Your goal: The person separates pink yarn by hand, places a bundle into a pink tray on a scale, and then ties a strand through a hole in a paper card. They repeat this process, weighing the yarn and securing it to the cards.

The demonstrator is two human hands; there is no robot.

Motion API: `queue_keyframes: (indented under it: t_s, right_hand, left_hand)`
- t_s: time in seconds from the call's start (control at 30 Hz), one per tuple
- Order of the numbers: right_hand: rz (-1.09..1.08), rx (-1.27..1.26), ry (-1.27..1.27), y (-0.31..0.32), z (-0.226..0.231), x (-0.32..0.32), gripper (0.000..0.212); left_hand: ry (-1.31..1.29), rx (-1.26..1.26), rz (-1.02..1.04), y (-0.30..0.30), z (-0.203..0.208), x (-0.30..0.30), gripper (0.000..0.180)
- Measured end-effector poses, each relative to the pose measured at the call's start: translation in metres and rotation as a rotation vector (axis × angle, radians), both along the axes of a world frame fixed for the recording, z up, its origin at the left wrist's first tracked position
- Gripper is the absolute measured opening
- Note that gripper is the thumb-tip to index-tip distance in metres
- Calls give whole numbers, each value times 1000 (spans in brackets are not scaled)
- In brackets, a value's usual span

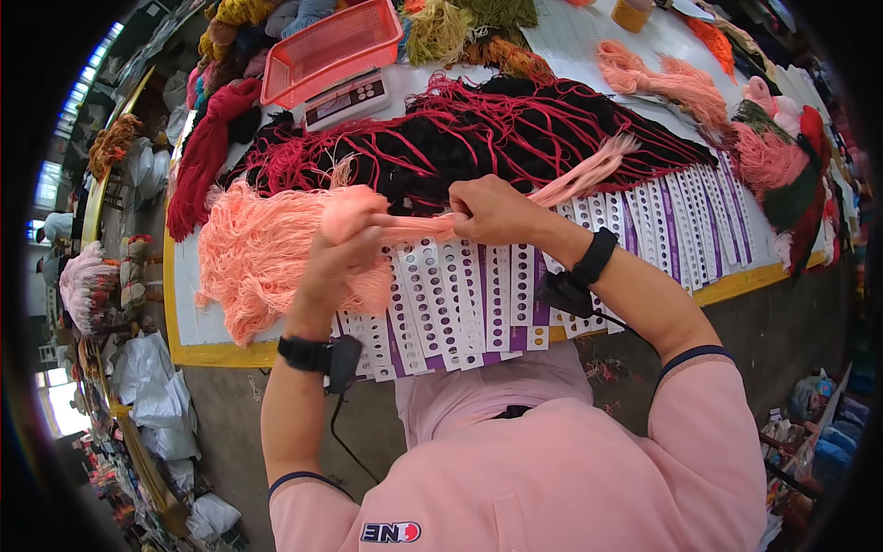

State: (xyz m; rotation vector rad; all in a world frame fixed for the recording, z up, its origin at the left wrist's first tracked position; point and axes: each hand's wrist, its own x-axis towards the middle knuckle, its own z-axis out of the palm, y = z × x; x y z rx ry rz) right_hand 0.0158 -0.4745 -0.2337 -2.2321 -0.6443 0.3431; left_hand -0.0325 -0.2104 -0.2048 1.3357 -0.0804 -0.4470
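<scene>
A bundle of peach yarn stretches between my hands above the table. My left hand is closed around its thick end, beside a loose peach pile of yarn. In a fist, my right hand grips the same bundle, and the loose cut tail sticks out past it to the right. Below the bundle lie several white punched cards with rows of round holes and purple strips. Just beyond my hands spreads a heap of black and crimson yarn.
A red plastic basket rests on a white scale at the back left. Dark red yarn hangs near the left corner. Peach skeins lie at the back right. The table's yellow edge runs in front of me.
</scene>
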Motion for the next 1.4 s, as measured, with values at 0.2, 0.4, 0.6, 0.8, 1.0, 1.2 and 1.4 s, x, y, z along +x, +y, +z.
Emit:
queue_keyframes:
  t_s: [0.2,0.4,0.6,0.8,1.0,1.2,1.4]
  right_hand:
    - [19,-17,-98,6,0,1,9]
    - [-10,-42,-140,7,-3,-4,10]
    - [-32,-47,-151,15,2,-10,13]
    - [-9,225,55,0,-4,-12,18]
    - [24,64,-210,18,-10,-16,18]
    - [19,242,-201,16,-14,-22,16]
    - [-34,309,94,9,-6,-17,15]
  left_hand:
    - [-135,654,386,72,2,-8,16]
    - [-54,-189,626,83,-3,6,9]
    - [-290,150,788,271,62,-5,26]
    - [-159,-169,921,202,75,13,20]
    - [39,83,260,-11,15,-3,20]
    - [31,158,197,-27,-27,-4,21]
    - [-95,280,-7,-41,-22,-6,20]
